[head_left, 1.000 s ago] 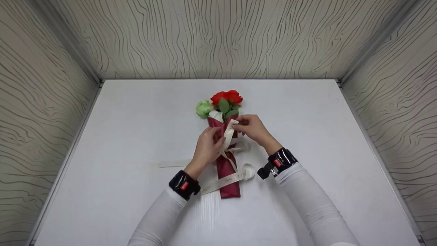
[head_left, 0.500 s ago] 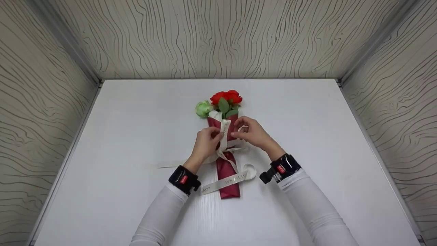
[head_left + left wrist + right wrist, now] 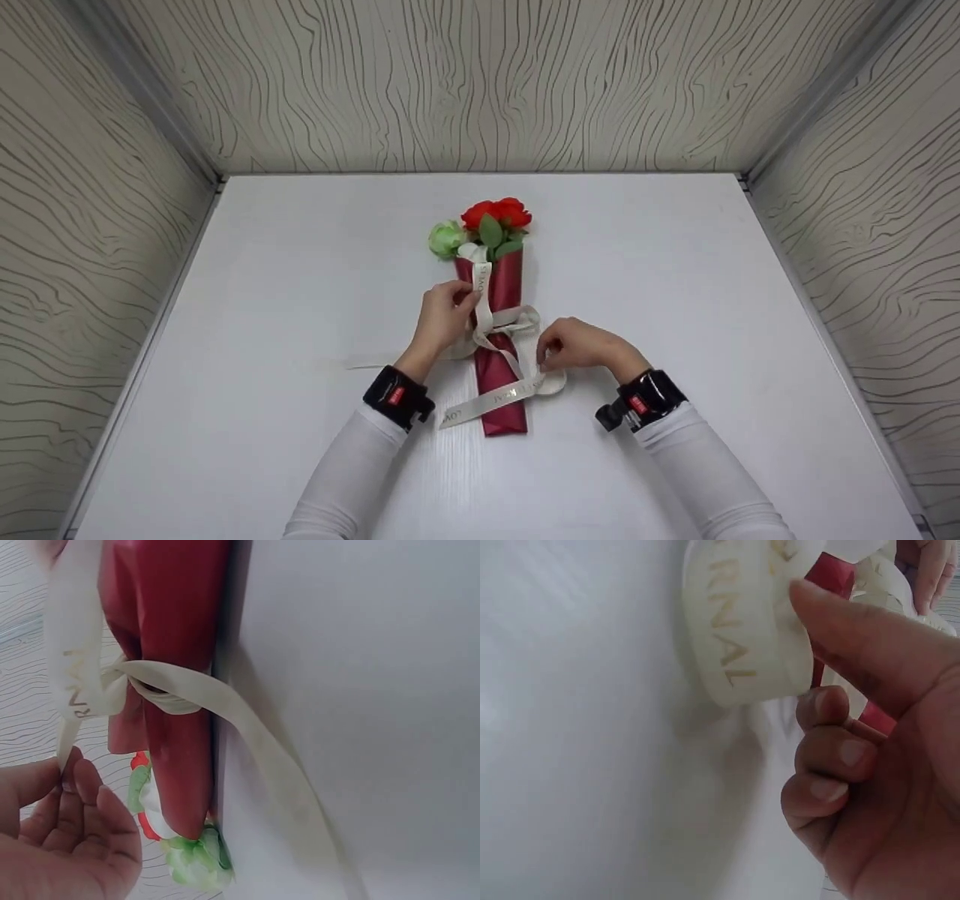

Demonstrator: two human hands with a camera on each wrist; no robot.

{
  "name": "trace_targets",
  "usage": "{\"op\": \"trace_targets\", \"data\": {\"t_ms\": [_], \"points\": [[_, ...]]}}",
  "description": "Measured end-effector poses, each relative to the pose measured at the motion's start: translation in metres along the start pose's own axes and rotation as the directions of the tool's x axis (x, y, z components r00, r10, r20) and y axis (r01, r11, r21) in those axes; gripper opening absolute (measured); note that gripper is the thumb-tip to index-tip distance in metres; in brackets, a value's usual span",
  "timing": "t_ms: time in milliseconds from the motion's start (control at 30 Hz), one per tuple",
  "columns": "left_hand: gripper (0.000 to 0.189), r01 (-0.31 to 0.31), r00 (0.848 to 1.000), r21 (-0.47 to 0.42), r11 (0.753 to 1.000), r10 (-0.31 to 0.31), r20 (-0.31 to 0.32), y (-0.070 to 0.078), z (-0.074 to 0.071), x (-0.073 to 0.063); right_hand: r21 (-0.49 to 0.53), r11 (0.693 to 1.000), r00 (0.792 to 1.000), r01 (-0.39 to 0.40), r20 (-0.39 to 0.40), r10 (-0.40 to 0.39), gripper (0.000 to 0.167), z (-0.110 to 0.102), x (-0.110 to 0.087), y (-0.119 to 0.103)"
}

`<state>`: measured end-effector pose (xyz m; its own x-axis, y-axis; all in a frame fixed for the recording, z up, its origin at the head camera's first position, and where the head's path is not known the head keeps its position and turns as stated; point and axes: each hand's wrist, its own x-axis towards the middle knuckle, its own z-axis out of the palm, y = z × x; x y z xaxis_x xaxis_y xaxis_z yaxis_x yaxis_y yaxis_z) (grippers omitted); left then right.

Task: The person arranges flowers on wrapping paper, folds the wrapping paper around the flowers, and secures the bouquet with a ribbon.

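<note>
A bouquet in dark red wrapping [image 3: 501,375] lies on the table, with red flowers [image 3: 496,215] and a pale green one [image 3: 447,238] at its far end. A cream ribbon [image 3: 480,410] with printed letters is tied around its middle. My left hand [image 3: 444,311] pinches one ribbon end between thumb and fingertips, over the upper wrapping. My right hand [image 3: 581,346] is right of the bouquet, at a loose ribbon loop [image 3: 742,630]. In the right wrist view its thumb and index finger stand apart on either side of the loop's edge, the other fingers loosely curled.
A ribbon tail [image 3: 277,772] runs leftward across the white table [image 3: 300,262]. Another length crosses the lower wrapping, ending at the bouquet's near left. Wood-patterned panels [image 3: 480,90] enclose the table at the back and both sides.
My right hand has let go of the upper ribbon end and moved down and right to the loose loop. My left hand has drawn the ribbon end slightly left.
</note>
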<state>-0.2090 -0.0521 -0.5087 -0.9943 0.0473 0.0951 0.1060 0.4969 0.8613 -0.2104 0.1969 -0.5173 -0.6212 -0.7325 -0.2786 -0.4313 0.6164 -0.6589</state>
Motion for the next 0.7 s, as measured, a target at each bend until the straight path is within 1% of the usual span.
{"op": "trace_targets", "data": {"t_ms": [100,233,267,333,367,400,433,500,600,633,700], "points": [[0.014,-0.004,1.000,-0.008,1.000,0.003,-0.005,-0.002,-0.001,-0.001,-0.013,0.999,0.997,-0.040,-0.069,0.039,0.002,-0.002,-0.006,0.007],[0.013,-0.004,1.000,-0.006,1.000,0.004,-0.017,-0.004,-0.001,-0.003,0.030,0.995,0.980,-0.097,-0.169,0.100,0.003,-0.012,-0.016,0.020],[0.014,-0.005,1.000,-0.005,1.000,0.005,-0.020,-0.005,-0.001,-0.003,0.064,0.992,0.974,-0.107,-0.194,0.117,0.003,-0.015,-0.018,0.024],[0.014,-0.008,1.000,-0.004,1.000,0.008,-0.024,-0.006,-0.002,-0.003,0.156,0.980,0.954,-0.125,-0.253,0.162,0.003,-0.020,-0.023,0.032],[0.014,-0.007,1.000,-0.007,1.000,0.007,-0.023,-0.006,-0.002,-0.003,0.212,0.968,0.940,-0.133,-0.282,0.191,0.005,-0.022,-0.025,0.036],[0.014,-0.007,1.000,-0.010,1.000,0.007,-0.023,-0.006,-0.002,-0.003,0.271,0.952,0.925,-0.140,-0.309,0.224,0.008,-0.026,-0.029,0.035],[0.014,-0.007,1.000,-0.011,1.000,0.007,-0.023,-0.007,-0.002,-0.003,0.335,0.931,0.906,-0.144,-0.333,0.260,0.011,-0.029,-0.031,0.039],[0.014,-0.002,1.000,-0.018,1.000,0.001,-0.020,-0.007,-0.002,-0.003,0.439,0.884,0.856,-0.163,-0.382,0.348,0.017,-0.034,-0.036,0.046],[0.014,0.007,1.000,-0.027,1.000,-0.007,-0.016,-0.008,-0.003,-0.003,0.549,0.811,0.759,-0.202,-0.436,0.484,0.025,-0.039,-0.042,0.055],[0.014,0.010,1.000,-0.029,1.000,-0.011,-0.015,-0.008,-0.003,-0.003,0.576,0.789,0.724,-0.211,-0.450,0.522,0.026,-0.039,-0.043,0.062],[0.015,0.011,1.000,-0.032,0.999,-0.011,-0.016,-0.008,-0.003,-0.003,0.616,0.752,0.659,-0.235,-0.468,0.589,0.028,-0.041,-0.046,0.066]]}}
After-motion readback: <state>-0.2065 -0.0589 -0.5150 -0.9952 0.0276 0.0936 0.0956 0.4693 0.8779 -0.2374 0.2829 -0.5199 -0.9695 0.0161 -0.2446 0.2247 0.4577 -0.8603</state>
